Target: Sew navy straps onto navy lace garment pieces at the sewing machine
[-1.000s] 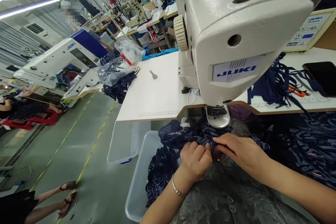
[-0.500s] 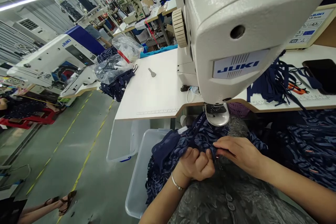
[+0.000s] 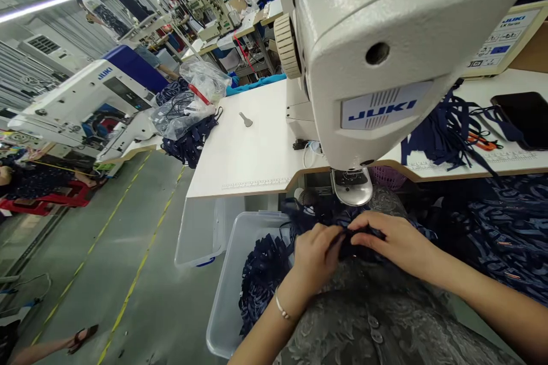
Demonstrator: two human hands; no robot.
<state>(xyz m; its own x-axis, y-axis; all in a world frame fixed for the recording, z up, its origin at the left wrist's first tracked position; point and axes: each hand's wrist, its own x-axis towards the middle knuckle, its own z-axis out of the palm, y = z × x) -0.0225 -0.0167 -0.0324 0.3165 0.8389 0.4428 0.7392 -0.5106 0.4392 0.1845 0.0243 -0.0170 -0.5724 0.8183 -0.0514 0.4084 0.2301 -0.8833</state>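
Dark navy patterned fabric (image 3: 306, 211) is bunched over my lap, just below the sewing machine (image 3: 363, 80) and its presser area. My left hand (image 3: 317, 254), with a bracelet at the wrist, pinches the fabric's near edge. Close beside it, my right hand (image 3: 385, 236) grips the same fabric between thumb and fingers. The part between the two hands is dark and a little blurred. To the left, a clear plastic bin (image 3: 226, 291) contains more navy fabric pieces (image 3: 265, 274) with strap ends.
On the white table (image 3: 252, 154) lie a small metal tool (image 3: 245, 120), navy straps (image 3: 440, 131), orange-handled snippers (image 3: 483, 141) and a phone (image 3: 522, 120). Patterned fabric (image 3: 509, 234) piles at right. A second bin (image 3: 199, 234) stands under the table. Another person's foot (image 3: 81, 337) shows lower left.
The fabric that draped over the bin's edge has been drawn toward my lap, uncovering the pieces in the bin. My left hand has turned. The other person's foot has shifted left.
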